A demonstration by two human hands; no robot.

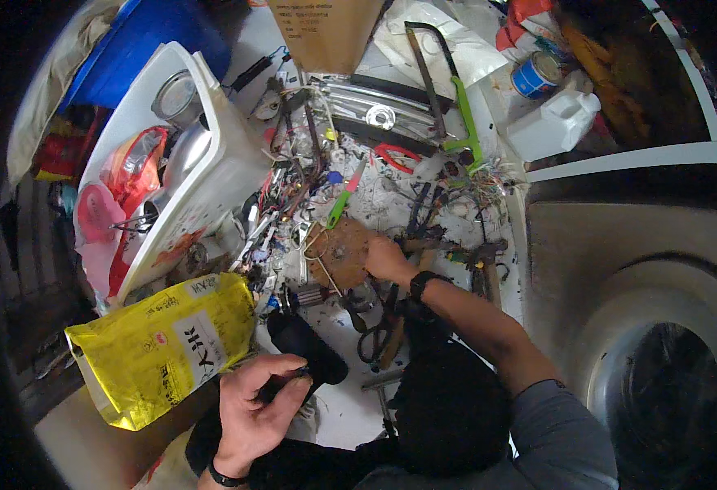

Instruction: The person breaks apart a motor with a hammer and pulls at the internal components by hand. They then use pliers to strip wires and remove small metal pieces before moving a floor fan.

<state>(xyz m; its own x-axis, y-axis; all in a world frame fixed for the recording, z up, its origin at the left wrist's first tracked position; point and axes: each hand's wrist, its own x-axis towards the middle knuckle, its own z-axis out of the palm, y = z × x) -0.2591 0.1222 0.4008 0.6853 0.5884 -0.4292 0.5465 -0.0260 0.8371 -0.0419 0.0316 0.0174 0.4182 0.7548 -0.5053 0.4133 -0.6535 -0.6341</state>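
My left hand [262, 408] is raised near the lower edge, thumb and forefinger pinched on a small dark piece [302, 371] too small to name. Just behind it lies a black rounded object [305, 347]. My right hand [386, 260] is closed at the right edge of a round brown board [340, 255]; its fingertips are hidden, and I cannot make out what they hold. A thin metal rod [327, 274] lies across the board. Beyond the board is a knife [346, 194] with a green handle. Black-handled scissors [372, 341] lie nearer me.
A yellow bag [162, 351] stands at left, below a white tub [232, 155] of pans and packets. Loose small parts and wires surround the board. Farther off are red-handled pliers [399, 158], a green hacksaw [461, 114] and a cardboard box [326, 37]. A washing machine [644, 269] stands right.
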